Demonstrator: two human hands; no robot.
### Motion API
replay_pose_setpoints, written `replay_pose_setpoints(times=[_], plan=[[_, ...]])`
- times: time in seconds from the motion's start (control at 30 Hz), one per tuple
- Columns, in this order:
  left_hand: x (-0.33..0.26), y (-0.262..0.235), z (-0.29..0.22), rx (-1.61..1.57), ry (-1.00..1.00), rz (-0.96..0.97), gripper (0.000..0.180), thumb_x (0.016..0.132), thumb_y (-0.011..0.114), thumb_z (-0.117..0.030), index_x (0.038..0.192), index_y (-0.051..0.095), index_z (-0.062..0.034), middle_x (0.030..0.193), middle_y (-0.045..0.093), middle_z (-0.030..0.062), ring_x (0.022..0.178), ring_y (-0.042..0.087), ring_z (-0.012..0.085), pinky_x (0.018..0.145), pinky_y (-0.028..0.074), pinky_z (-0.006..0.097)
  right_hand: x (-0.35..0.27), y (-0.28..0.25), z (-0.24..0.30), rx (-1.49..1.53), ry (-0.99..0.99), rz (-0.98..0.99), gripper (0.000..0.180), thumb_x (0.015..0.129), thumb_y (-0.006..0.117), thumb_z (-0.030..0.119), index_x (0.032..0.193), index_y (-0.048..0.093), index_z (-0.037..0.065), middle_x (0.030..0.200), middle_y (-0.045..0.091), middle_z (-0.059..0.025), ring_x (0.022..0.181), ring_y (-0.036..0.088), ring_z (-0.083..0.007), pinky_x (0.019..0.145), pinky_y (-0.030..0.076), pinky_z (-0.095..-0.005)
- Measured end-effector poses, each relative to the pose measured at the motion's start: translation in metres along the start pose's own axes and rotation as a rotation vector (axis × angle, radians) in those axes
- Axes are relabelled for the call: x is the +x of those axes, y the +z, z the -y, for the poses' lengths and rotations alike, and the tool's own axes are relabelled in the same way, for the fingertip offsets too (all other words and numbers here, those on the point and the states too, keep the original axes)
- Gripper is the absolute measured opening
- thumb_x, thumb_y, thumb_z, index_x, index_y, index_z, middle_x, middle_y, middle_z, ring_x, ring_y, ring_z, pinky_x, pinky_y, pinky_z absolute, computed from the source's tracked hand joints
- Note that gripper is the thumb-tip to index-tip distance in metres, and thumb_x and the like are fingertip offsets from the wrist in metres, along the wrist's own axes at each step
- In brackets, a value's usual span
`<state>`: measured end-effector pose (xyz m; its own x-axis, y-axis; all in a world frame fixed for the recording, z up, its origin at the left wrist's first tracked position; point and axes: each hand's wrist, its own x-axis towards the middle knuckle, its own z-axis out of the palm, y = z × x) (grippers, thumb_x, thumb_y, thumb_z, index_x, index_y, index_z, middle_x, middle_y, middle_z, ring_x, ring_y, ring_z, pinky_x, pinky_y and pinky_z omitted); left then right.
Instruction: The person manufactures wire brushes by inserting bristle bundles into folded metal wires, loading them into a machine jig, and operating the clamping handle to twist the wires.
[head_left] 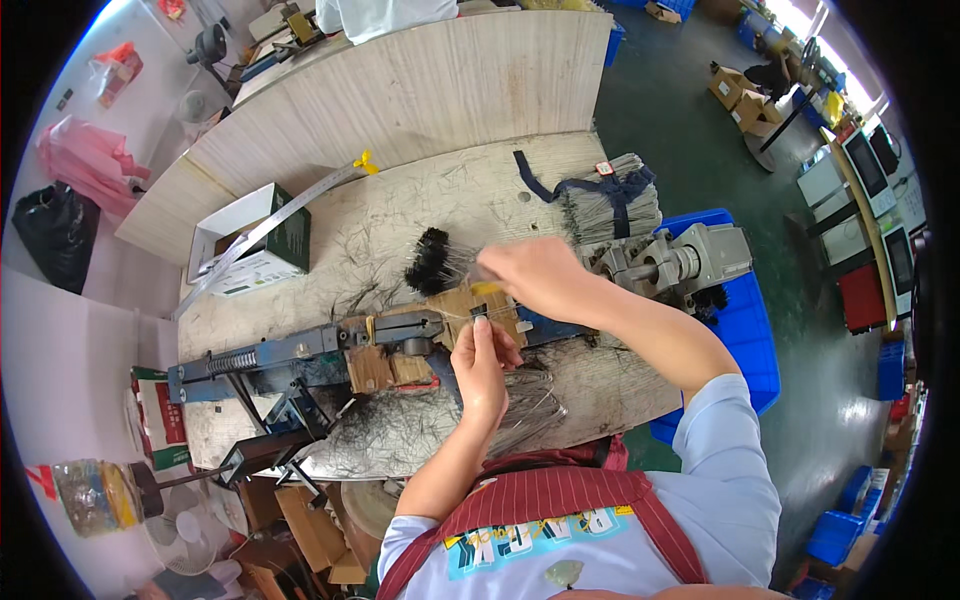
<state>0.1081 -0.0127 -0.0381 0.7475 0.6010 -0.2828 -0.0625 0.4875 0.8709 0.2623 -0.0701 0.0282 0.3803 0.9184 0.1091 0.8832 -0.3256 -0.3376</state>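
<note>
My left hand (482,368) is closed in a pinch at the middle of the bench, thumb up, by a small dark piece and thin wire strands that I cannot make out clearly. Just above and to the right is my right hand (540,275), its fingers curled closed and blurred around something with a yellowish part. Both hands are over a long blue metal bench fixture (290,350) with a dark clamp jaw (405,325) and cardboard padding (370,370). Beyond them lies a bundle of wire brushes with black bristle ends (430,262). More loose wires (525,410) lie beside my left forearm.
A white and green box (285,250) stands at the back left, a metal strip with a yellow end (300,200) across it. At the right are a tied wire bundle (610,200), a motor (710,255) and a blue bin (755,350). A wooden panel (400,95) borders the bench's back.
</note>
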Motion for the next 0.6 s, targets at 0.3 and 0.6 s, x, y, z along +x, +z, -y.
replay_pose_setpoints(times=[0.3,0.6], plan=[[-0.007,0.001,-0.007,-0.134,-0.079,-0.016,0.031,0.104,0.044,-0.030,0.087,0.054,-0.0053,0.067,0.057,0.0025,0.048,0.053,0.0109,0.044,0.038,0.022,0.012,-0.010,-0.009,0.306,-0.109,0.434,0.022,0.090,0.060,0.024,0.103,0.055,0.006,0.077,0.065,-0.0160,0.071,0.064,-0.0369,0.064,0.047,-0.0456],[-0.012,-0.001,-0.033,-0.502,-0.245,0.186,0.044,0.104,0.038,-0.035,0.127,0.047,0.0018,0.121,0.057,0.0168,0.126,0.050,0.0291,0.111,0.037,0.044,0.028,-0.013,-0.005,0.384,0.083,0.645,0.028,0.089,0.062,0.023,0.102,0.054,0.000,0.084,0.067,-0.0169,0.082,0.066,-0.0350,0.067,0.048,-0.0426]])
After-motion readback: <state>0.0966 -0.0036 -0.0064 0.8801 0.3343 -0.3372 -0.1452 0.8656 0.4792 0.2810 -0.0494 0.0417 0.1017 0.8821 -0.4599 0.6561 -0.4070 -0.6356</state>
